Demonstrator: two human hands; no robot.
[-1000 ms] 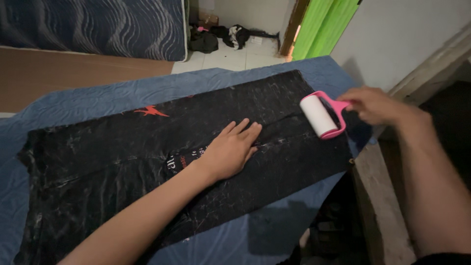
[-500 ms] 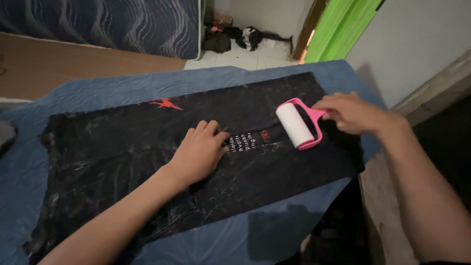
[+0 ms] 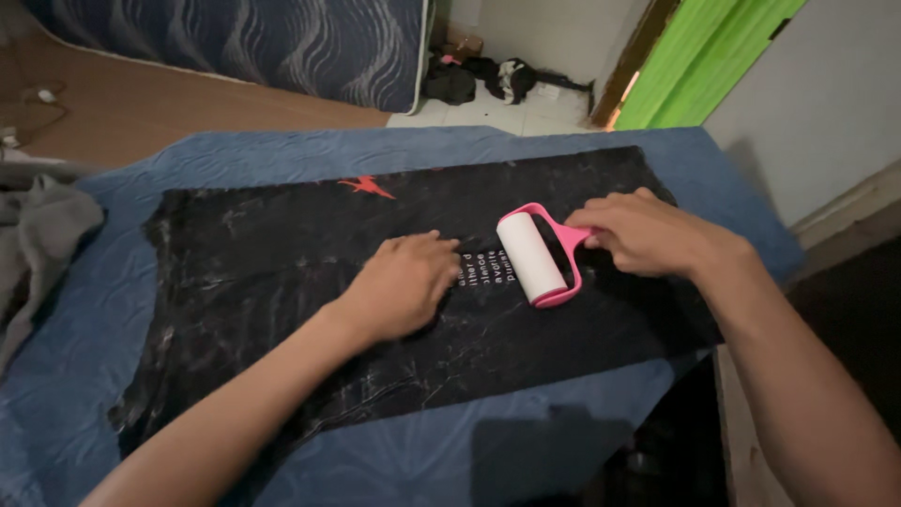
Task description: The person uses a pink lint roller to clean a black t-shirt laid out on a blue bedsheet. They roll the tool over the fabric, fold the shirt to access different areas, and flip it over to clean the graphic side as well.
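A black garment [image 3: 282, 253] with white marbled streaks, a small red mark and white printed lettering lies flat on a blue quilted cover [image 3: 122, 376]. My left hand [image 3: 405, 286] presses palm-down on the cloth near its middle, fingers curled. My right hand [image 3: 648, 235] grips the pink handle of a lint roller [image 3: 532, 255]; its white roll rests on the garment just right of the lettering, a short gap from my left fingertips.
A grey cloth [image 3: 42, 235] lies at the left edge. Behind are a brown floor, a patterned dark blue mattress [image 3: 253, 42] on edge, dark clothes [image 3: 479, 80] on white tiles and a green door [image 3: 699, 61]. The cover's right edge drops off near a wall.
The roller has travelled left along the garment from its right end toward the lettering. My left hand has slid left and curled its fingers. The view has shifted, showing the grey cloth.
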